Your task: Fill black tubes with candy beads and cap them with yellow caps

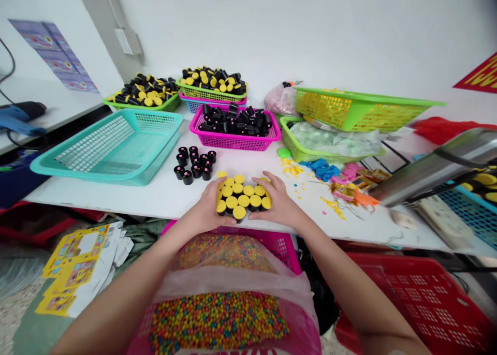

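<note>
Left hand [207,207]: pressed against the left side of the group, with the fingers curved over its nearest caps; clamped on the group jointly with the right hand, the two hands being held apart by the group between them.

Right hand [276,200]: pressed in the same way against the group's right side.

Group: yellow-capped black plastic cylinders [243,200], stood upright and packed closely on the white worktop [155,200], directly between the hands.

Step in hand: judged to be the gathering of the upright cylinders into one tight block.

Next move: since the block is loose, even pressure from both hands is judged to be called for if it is shifted.

Ahead of the left hand: upright black cylinders with pink dots [194,163], then a magenta plastic mesh basket of black cylinders [235,143].

Left of the left hand: a teal plastic mesh basket [116,143].

Right of the right hand: scattered yellow plastic bits [293,166] and crumpled blue pieces [322,169].

Nearer the body than the hands: a magenta mesh basket [279,243] lined with a translucent plastic bag, holding multicoloured beads [219,319].
</note>
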Demonstrator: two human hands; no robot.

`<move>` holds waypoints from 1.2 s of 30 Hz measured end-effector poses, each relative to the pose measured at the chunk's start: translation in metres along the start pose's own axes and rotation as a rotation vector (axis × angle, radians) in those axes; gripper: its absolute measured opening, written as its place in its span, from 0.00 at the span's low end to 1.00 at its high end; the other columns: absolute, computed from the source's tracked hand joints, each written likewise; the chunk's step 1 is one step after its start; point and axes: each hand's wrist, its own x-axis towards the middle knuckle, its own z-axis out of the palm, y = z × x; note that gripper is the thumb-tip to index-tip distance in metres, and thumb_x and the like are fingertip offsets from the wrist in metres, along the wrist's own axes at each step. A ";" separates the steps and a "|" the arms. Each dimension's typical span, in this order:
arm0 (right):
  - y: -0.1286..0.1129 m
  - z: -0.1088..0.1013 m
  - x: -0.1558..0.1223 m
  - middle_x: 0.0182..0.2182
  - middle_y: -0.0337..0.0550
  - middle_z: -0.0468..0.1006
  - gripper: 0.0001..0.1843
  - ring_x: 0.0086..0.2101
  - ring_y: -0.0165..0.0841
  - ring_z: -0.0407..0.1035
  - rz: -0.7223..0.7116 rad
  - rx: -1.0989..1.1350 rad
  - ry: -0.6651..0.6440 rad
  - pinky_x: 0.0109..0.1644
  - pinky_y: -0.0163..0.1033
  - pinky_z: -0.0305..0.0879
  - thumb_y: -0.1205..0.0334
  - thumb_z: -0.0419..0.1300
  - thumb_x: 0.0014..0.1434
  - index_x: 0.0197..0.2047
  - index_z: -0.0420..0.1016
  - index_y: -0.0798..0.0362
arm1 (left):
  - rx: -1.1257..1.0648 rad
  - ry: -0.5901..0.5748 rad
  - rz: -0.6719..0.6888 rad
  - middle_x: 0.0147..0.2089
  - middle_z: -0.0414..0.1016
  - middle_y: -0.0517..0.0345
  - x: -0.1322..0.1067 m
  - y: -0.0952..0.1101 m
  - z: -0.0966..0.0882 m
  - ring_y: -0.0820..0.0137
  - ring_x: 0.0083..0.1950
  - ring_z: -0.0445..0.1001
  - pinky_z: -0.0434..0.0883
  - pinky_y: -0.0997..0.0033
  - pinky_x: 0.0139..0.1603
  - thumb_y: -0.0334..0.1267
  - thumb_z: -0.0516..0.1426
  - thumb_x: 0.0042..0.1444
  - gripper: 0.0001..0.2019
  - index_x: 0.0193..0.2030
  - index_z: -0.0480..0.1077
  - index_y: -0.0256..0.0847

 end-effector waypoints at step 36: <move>0.000 -0.080 0.009 0.36 0.47 0.81 0.16 0.31 0.37 0.75 0.181 0.052 0.494 0.38 0.43 0.71 0.56 0.56 0.61 0.48 0.79 0.51 | 0.849 0.504 -0.465 0.58 0.56 0.37 0.010 -0.007 -0.054 0.42 0.55 0.60 0.63 0.46 0.47 0.44 0.58 0.56 0.17 0.52 0.69 0.42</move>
